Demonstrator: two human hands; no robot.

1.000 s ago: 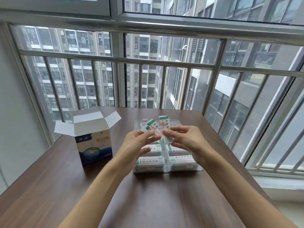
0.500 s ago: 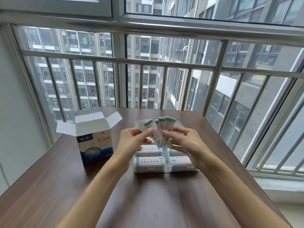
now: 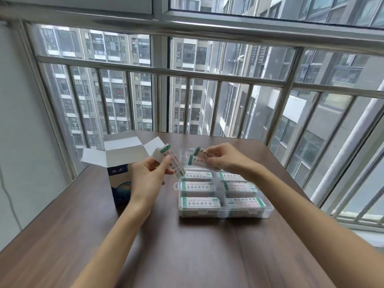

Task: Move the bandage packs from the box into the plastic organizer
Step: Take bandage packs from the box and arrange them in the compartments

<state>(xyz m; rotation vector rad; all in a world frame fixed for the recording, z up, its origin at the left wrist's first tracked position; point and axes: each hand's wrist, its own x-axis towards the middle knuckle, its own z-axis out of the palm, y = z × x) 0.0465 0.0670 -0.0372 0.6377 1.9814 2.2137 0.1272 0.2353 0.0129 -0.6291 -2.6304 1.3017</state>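
Split stack, one batch in each hand above the table.
Left hand pinching bandage packs beside open box; right hand gripping more over plastic organizer: loose pinch, slippery packs, likely spill outside the nearly full compartments.

Counts, head view:
- hands: 2. Left hand is holding 1 small bunch of bandage packs; exact no. in it unclear, looks like 2-3. Right hand is holding approx. 2 packs, blurred.
- box: 1, flaps sitting open.
- plastic organizer: 1, compartments in 2 cols.
- filled compartments showing: 6, 3 per col, each showing 1 pack label on top; stack depth not countable.
- more compartments at far end, partly hidden by the hands, can't count.
- table: 1.
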